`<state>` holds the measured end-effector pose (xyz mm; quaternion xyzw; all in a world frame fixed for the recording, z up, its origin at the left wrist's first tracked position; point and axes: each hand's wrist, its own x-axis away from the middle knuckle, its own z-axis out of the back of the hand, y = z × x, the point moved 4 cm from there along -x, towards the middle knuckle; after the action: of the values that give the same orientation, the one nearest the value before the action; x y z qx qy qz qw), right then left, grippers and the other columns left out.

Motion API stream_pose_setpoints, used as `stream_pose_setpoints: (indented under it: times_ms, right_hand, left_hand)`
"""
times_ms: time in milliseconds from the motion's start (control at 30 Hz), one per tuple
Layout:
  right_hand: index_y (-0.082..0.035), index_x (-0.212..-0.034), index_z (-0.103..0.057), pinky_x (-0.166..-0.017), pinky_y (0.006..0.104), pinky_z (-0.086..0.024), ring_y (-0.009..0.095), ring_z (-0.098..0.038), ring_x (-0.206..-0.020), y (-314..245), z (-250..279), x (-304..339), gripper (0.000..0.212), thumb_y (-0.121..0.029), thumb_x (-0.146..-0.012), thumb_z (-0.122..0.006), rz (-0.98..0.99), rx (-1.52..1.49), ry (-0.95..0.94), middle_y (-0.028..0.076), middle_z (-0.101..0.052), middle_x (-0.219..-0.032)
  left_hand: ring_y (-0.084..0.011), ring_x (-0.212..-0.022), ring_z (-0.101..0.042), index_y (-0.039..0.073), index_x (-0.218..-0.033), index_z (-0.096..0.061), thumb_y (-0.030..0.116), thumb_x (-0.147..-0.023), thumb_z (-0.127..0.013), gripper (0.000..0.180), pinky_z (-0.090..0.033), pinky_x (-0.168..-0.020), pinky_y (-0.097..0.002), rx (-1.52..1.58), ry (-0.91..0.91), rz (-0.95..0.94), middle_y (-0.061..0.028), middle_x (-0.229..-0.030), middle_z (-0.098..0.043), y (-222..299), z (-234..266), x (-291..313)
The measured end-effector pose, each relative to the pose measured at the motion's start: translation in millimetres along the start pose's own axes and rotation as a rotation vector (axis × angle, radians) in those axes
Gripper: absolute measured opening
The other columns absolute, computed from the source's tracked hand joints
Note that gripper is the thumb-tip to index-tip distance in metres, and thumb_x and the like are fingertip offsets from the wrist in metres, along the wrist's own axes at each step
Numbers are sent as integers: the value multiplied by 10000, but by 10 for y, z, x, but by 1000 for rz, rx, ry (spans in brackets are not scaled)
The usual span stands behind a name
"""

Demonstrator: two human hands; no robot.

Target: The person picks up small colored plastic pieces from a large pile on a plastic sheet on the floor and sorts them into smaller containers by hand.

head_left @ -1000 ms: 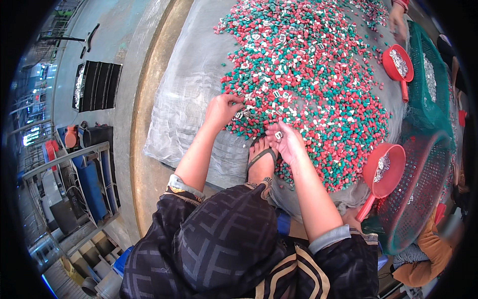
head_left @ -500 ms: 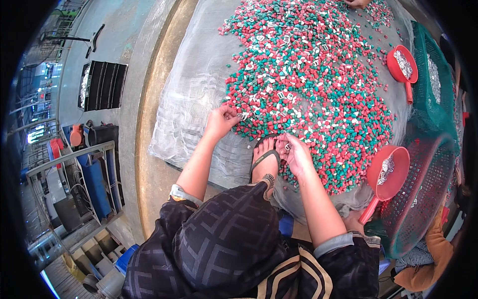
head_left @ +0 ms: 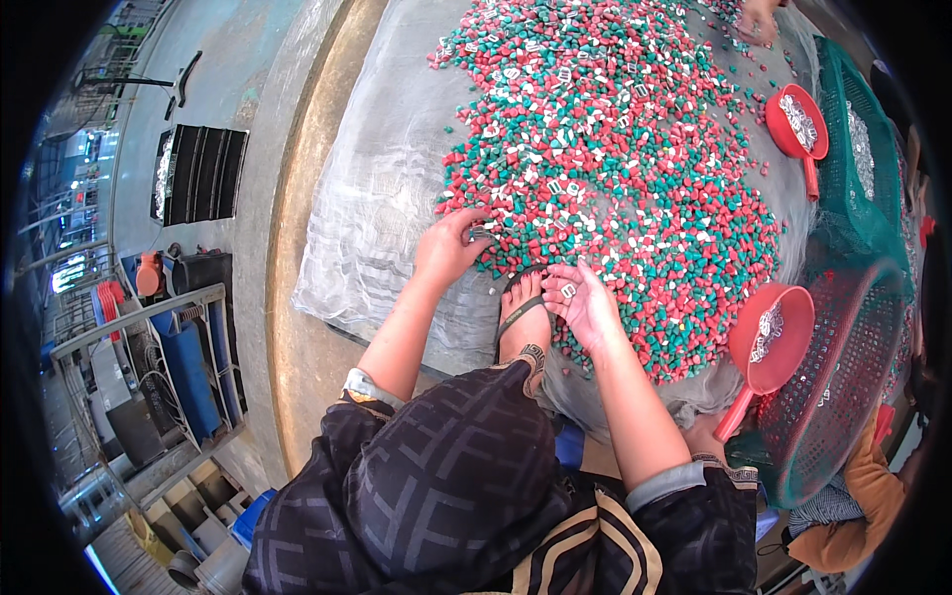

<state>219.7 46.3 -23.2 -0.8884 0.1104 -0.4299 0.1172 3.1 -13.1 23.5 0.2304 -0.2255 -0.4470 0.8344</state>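
Note:
At the near left edge of a broad heap of small red, green and white pebble-like pieces (head_left: 615,169), my left hand (head_left: 448,248) pinches small metal buckles (head_left: 480,233) between thumb and fingers. My right hand (head_left: 591,309) is turned partly palm up beside my sandalled foot (head_left: 523,319), its fingers curled around another small metal buckle (head_left: 568,291). More such buckles (head_left: 563,75) lie scattered among the pieces.
The heap lies on a grey mesh sheet (head_left: 367,198). On the right are two red handled scoops (head_left: 791,347) (head_left: 786,139) with buckles inside, a green basket (head_left: 833,198) and a red-green perforated basket (head_left: 843,387). Another person's hand (head_left: 759,22) works at the far right.
My left hand has shifted slightly, and more metal shows between its fingers. My right hand has opened a little, showing its buckle more plainly. The other person's hand has come further into view.

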Motion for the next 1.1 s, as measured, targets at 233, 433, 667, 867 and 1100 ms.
stream_pose_setpoints:
  times_ms: [233,433,667,867,1100]
  right_hand:
    - [36,-1046,-538,-678,302,-510,195,-615,-729,15,-116,21,485,-415,-940,-391,-23,1,-22,134,-614,-881]
    - [39,-1077,-520,-683,308,-517,198,-616,-737,-4,-95,14,494,-418,-937,-394,9,7,10,136,-613,-893]
    - [21,-1018,-564,-604,268,-473,147,-577,-655,-66,-190,40,423,-372,-929,-436,-11,-27,45,73,-606,-796]
    - [4,-950,-604,-522,235,-400,102,-528,-576,-44,-30,110,357,-321,-923,-459,-18,24,86,31,-600,-717]
    - [14,-939,-608,-519,240,-407,108,-535,-574,-116,59,135,367,-320,-924,-457,18,12,114,38,-601,-723]
  left_hand:
    - [-267,-684,-611,132,-876,-654,224,-701,-699,203,-492,-598,-380,-313,3,-139,-38,-810,-592,110,-218,-142]
    - [-211,-660,-621,78,-799,-674,163,-709,-713,130,-486,-593,-336,71,-85,-43,-56,-780,-625,143,-220,-153]
    - [-207,-655,-616,31,-855,-674,156,-728,-705,181,-478,-601,-317,79,210,31,-100,-783,-650,-5,-79,-376]
    - [-210,-691,-614,-3,-826,-647,162,-767,-683,179,-486,-620,-299,236,34,210,-82,-809,-637,-431,-83,-651]
    - [-280,-876,-644,-11,-943,-539,63,-861,-539,111,-531,-678,-336,1440,-218,557,-173,-951,-634,-317,24,-408]
